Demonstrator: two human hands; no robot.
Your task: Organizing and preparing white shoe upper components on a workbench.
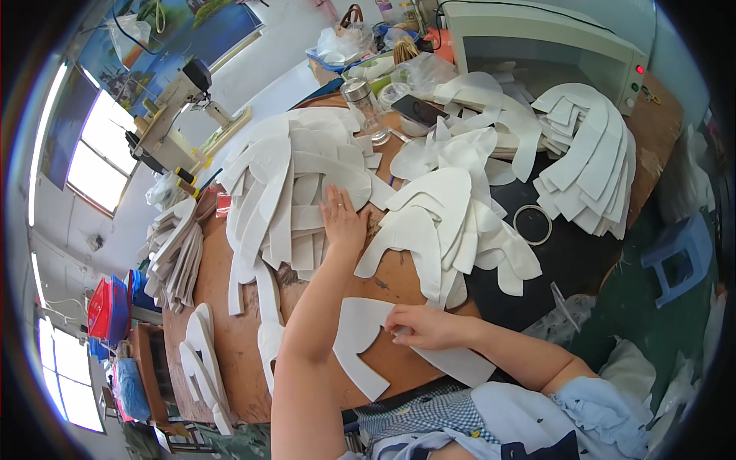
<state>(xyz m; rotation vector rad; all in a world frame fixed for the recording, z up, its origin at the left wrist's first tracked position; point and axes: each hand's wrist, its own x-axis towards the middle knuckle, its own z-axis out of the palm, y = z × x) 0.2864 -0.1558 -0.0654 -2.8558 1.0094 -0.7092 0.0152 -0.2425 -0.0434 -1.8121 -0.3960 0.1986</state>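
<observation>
- A brown wooden worktable (238, 345) fills the middle of the room and is the landmark for all that follows; it is covered in white, curved, flat cut-out pieces.
- A pale machine housing (537, 38) stands at the table's far end.
- A broad fanned heap of white pieces (284, 176) lies on the table's left half; a second heap (445, 222) lies right of it, and a third stack (590, 161) sits at the table's far right.
- One single white U-shaped piece (360, 337) lies flat at the table's near edge, apart from the heaps.
- The person's right hand (422, 326) pinches the right side of that single piece, fingers closed on it.
- The left hand (343, 218) rests flat and spread on the left heap's near edge, gripping nothing.
- A clear glass jar (364, 107) stands beyond the left heap.
- A thin ring (533, 225) lies between the second and third heaps.
</observation>
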